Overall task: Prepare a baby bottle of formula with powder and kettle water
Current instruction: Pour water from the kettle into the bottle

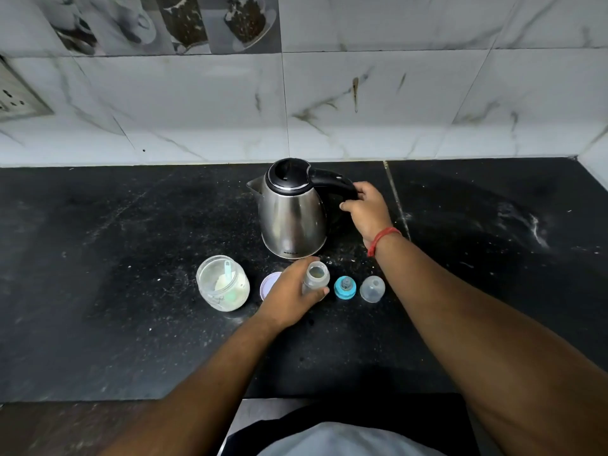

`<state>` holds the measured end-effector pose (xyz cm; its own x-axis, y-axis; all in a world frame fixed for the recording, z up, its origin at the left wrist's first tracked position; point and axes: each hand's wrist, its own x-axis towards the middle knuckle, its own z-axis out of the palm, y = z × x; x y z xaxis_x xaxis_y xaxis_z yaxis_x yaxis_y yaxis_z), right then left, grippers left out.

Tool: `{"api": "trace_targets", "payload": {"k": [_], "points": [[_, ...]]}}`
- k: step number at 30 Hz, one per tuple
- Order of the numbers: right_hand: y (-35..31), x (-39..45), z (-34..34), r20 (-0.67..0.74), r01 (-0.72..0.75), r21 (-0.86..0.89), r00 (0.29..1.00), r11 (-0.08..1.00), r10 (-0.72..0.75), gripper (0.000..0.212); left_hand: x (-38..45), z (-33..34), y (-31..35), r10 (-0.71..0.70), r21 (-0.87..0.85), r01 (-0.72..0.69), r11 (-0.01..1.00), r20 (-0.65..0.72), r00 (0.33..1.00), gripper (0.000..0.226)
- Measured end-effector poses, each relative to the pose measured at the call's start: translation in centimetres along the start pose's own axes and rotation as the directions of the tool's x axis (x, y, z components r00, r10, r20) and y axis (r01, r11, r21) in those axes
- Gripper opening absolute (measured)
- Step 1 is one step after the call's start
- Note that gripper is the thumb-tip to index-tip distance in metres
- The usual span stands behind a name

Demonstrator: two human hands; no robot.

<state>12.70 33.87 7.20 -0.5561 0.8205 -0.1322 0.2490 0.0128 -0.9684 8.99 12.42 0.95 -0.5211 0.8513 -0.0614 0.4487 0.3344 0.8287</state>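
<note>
A steel kettle (291, 218) with a black lid and handle stands upright on the black counter (115, 245), spout to the left. My right hand (368, 209) curls round the kettle's handle. In front of it stands the open baby bottle (316, 278), gripped by my left hand (289, 294). A clear powder jar (222, 282) with a pale scoop inside sits to the left, lid off. The jar's lid (268, 284) lies partly behind my left hand. Right of the bottle lie the blue teat ring (345, 287) and the clear cap (372, 288).
A marble-tiled wall (362, 103) runs behind the counter, with a socket plate (18, 97) at the left. White powder specks dot the counter. The counter's front edge is near my body.
</note>
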Motion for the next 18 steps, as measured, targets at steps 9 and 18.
{"api": "trace_targets", "payload": {"k": [9,18], "points": [[-1.1,0.8,0.0,0.164,0.016,-0.06,0.986,0.998,-0.006,0.032,-1.1,-1.8,0.8,-0.024,-0.129,0.0,0.992,-0.181,0.983,0.046],[-0.5,-0.2,1.2,0.042,-0.025,0.183,0.999,0.983,0.017,0.03,-1.8,-5.9,2.5,0.055,-0.182,-0.126,0.975,-0.35,0.935,0.043]]}}
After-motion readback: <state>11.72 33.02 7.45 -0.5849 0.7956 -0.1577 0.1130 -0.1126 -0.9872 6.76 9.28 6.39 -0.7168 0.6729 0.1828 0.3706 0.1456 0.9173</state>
